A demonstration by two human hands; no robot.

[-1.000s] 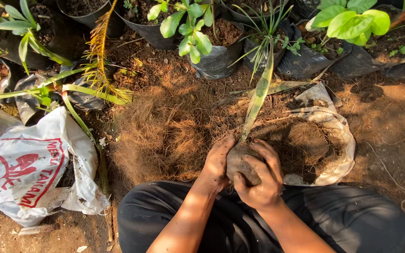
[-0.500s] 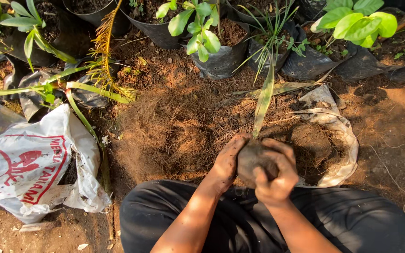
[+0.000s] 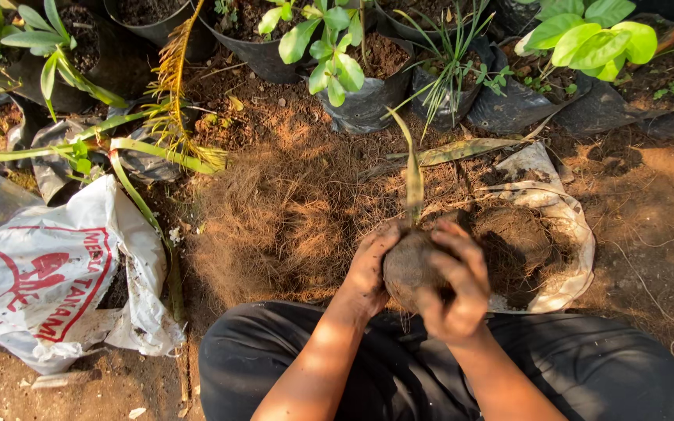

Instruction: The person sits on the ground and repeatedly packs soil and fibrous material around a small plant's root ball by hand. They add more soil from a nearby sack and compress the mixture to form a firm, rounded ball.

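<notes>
Since the earlier frames both hands have shifted slightly rightward with the soil ball, and the seedling's long leaf now stands nearly upright rather than leaning. Largest item first: the heap of brown coconut fibre (image 3: 274,226) covers the ground ahead of the person's knees, untouched at present. To its left lies a white printed sack (image 3: 48,281), its mouth open on dark contents (only partly visible, probably potting soil). To the right an open white sack (image 3: 563,234) lies rolled down around a mound of dark soil (image 3: 516,242). Along the far edge stand black nursery bags (image 3: 368,101), each filled with soil and carrying a green plant. The soil ball (image 3: 411,265), round and compact, sits above the lap, just beside the soil sack's near rim, with one narrow leaf (image 3: 414,179) rising from its top. The left hand (image 3: 368,269) cups its left flank, fingers pressed flat; the right hand (image 3: 454,288) wraps over the front, fingers clenched on the soil. Judgement: the step in hand is packing and rounding the ball about the roots. A next move would call for even pressure and a steady turn, keeping the leaf clear, lest the ball crack.
</notes>
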